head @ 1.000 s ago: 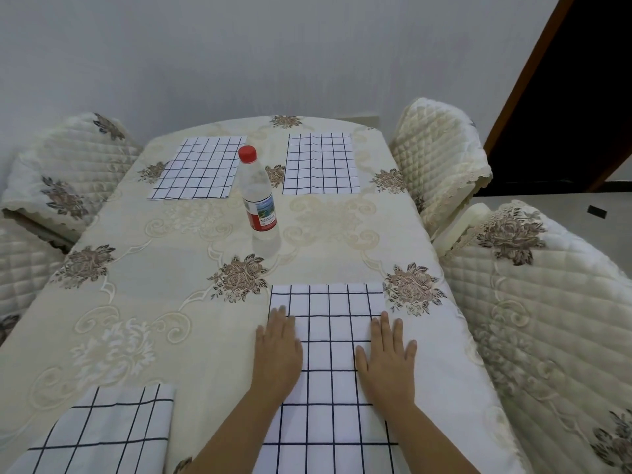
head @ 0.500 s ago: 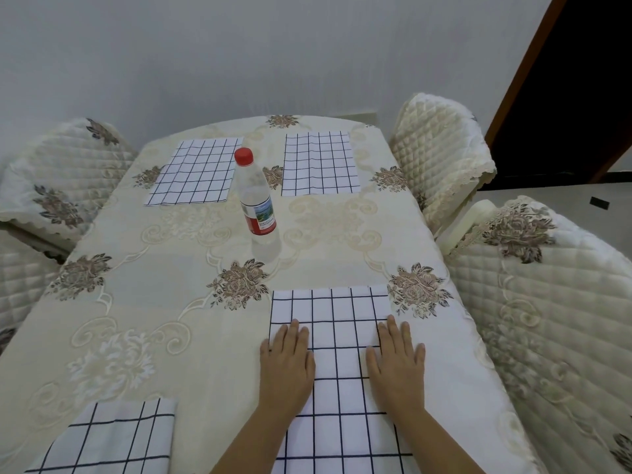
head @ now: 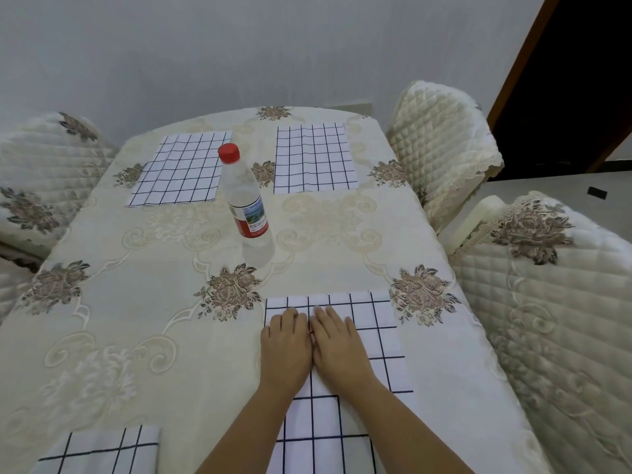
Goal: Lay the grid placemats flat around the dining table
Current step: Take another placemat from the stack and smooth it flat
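Note:
A white placemat with a dark grid (head: pixel 379 323) lies flat at the near right of the dining table (head: pixel 143 302). My left hand (head: pixel 285 350) and my right hand (head: pixel 338 347) rest palm-down on it, side by side and touching, fingers together and holding nothing. Two more grid placemats lie flat at the far end, one on the left (head: pixel 179 169) and one on the right (head: pixel 313 159). Another grid placemat (head: pixel 102 449) sits at the near left edge and is partly cut off by the frame.
A clear plastic bottle with a red cap and red label (head: pixel 244 196) stands upright in the middle of the table. Quilted cream chairs surround it: one at far right (head: pixel 441 145), one at near right (head: pixel 554 302), one at far left (head: pixel 37 172).
Both hands slid inward across the near-right placemat until they touch at its centre; earlier they lay apart. The view has shifted slightly.

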A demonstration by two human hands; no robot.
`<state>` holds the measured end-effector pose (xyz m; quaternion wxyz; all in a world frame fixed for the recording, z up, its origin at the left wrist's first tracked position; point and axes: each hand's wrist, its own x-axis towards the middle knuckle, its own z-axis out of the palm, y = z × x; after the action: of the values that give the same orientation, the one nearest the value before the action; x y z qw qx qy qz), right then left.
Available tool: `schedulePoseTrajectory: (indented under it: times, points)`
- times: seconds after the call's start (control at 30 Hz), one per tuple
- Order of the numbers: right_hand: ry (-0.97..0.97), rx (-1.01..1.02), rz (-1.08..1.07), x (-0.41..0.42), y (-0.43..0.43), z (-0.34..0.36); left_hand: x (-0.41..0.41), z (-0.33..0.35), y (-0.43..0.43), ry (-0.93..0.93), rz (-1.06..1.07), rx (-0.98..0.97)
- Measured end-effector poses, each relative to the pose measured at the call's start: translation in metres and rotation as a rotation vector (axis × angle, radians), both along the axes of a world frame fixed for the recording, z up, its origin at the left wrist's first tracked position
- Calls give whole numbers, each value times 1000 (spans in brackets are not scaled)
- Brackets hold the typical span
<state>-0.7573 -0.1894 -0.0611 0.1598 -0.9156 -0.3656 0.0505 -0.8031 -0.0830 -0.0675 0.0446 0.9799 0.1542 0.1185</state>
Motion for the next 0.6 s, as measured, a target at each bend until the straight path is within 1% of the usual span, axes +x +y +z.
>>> schedulePoseTrajectory:
  times: [0.07,0.13,0.27,0.37,0.43,0.6]
  points:
    - [3,-57,-23,2,0,-3,-1,-6,3,33,10,-68]
    - [16,-99,-51,4,0,-3,1,-6,6,121,34,-115]
    - [59,-128,-106,13,-4,0,3,-2,15,234,60,-148]
    - [37,-180,-160,27,-22,-1,-5,-3,27,241,114,-169]
    - [52,-167,-194,37,-41,-6,-15,-6,37,231,144,-191]
    - [95,-172,-420,49,-80,0,-43,-1,48,210,199,-218]
